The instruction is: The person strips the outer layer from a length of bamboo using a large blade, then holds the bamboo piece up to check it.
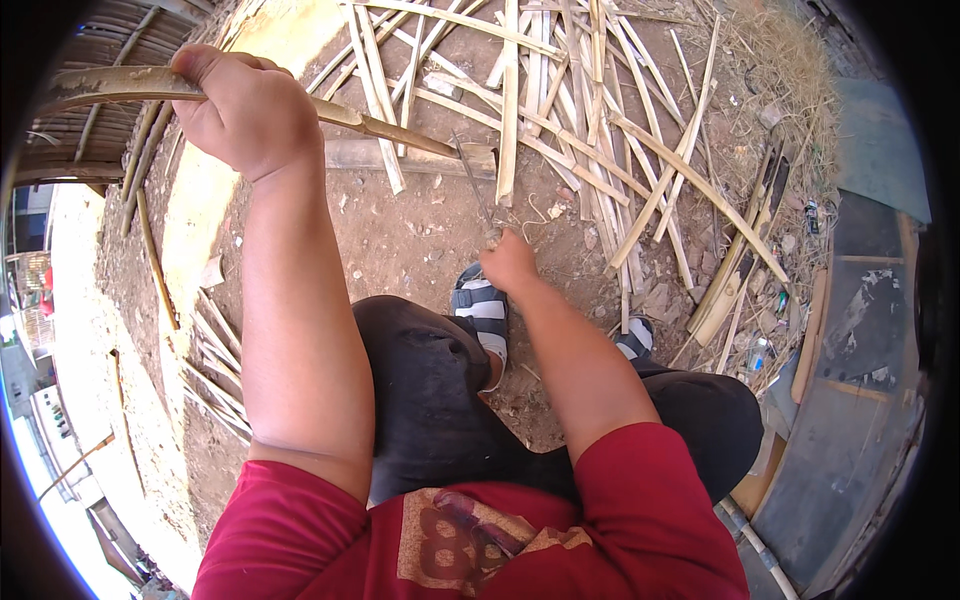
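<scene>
My left hand (248,112), raised at the upper left, is closed around a long split bamboo piece (375,126). That piece slants down to the right, its far end at a thick bamboo length (362,156) lying on the ground. My right hand (510,264), low in front of my knees, grips a knife by its handle. The thin dark blade (470,172) points up and away, its upper part beside the far end of the split bamboo piece. Whether the blade touches the bamboo I cannot tell.
Many split bamboo strips (590,150) lie crisscrossed on the dirt ahead and to the right. More strips (215,365) lie at the left. Dry straw (775,60) and dark panels (860,300) line the right side. My sandalled foot (480,308) stands just below the knife.
</scene>
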Available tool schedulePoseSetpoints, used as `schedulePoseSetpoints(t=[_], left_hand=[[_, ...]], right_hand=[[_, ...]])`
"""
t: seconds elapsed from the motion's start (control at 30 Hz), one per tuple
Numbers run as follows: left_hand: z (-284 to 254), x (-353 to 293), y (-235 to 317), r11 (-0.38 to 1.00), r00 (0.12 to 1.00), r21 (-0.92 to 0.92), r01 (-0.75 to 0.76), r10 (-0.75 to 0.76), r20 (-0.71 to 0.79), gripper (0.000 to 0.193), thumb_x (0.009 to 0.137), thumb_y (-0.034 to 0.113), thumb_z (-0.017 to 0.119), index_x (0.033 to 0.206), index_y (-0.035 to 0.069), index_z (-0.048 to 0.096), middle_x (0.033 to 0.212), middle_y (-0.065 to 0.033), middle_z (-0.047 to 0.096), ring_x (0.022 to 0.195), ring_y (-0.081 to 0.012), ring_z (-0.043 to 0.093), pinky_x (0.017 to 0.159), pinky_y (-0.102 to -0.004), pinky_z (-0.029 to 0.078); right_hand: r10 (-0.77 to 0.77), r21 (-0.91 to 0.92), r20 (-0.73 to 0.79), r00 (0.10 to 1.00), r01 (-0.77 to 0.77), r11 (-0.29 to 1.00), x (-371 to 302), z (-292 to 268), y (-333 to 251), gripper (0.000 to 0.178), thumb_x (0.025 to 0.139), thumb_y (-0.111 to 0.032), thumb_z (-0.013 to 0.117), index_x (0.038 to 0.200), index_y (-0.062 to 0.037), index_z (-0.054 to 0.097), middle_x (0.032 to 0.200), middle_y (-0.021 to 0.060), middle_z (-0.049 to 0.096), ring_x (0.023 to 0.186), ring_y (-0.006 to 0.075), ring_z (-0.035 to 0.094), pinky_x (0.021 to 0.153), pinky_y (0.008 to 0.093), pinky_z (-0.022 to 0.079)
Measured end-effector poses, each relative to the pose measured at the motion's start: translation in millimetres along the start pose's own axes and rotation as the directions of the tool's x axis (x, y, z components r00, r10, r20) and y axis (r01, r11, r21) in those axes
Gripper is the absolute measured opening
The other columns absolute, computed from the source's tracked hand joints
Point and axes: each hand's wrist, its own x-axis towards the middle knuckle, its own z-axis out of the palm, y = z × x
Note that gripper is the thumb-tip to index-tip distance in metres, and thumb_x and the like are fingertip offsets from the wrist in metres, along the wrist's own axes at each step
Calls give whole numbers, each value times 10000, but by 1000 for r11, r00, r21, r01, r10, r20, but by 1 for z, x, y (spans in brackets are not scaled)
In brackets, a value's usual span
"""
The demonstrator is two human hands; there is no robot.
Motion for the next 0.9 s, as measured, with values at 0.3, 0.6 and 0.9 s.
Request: schedulePoseSetpoints(t=[0.3, 0.6, 0.9], left_hand=[[-6, 3, 0, 1000, 1000, -12, -15, 15, -8, 393, 1124, 397, 323, 1003, 27, 377, 592, -33, 519, 583, -161, 481, 741, -330, 468], [-6, 2, 4, 999, 999, -31, 45, -46, -29, 413, 1124, 403, 324, 990, 20, 400, 600, -20, 517, 611, -140, 475, 805, -351, 453], [0, -14, 22, 995, 999, -96, 0, 4, 41, 412, 1133, 349, 327, 794, 117, 358, 596, 8, 370, 567, -144, 346, 621, -323, 355]], right_hand=[[-43, 290, -169, 985, 91, 953, -11, -13, -46, 485, 821, -203, 695, 1237, 25, 592, 1054, 314, 696, 1054, 471, 666, 918, 535, 523], [25, 79, 46, 999, -29, 996, 0, 17, 7, 466, 806, -223, 694, 1206, 2, 618, 1037, 286, 709, 1055, 453, 672, 914, 507, 526], [21, 420, -224, 974, 77, 904, 12, -40, -13, 392, 798, -209, 672, 1116, 19, 646, 950, 250, 714, 945, 424, 691, 861, 486, 527]])
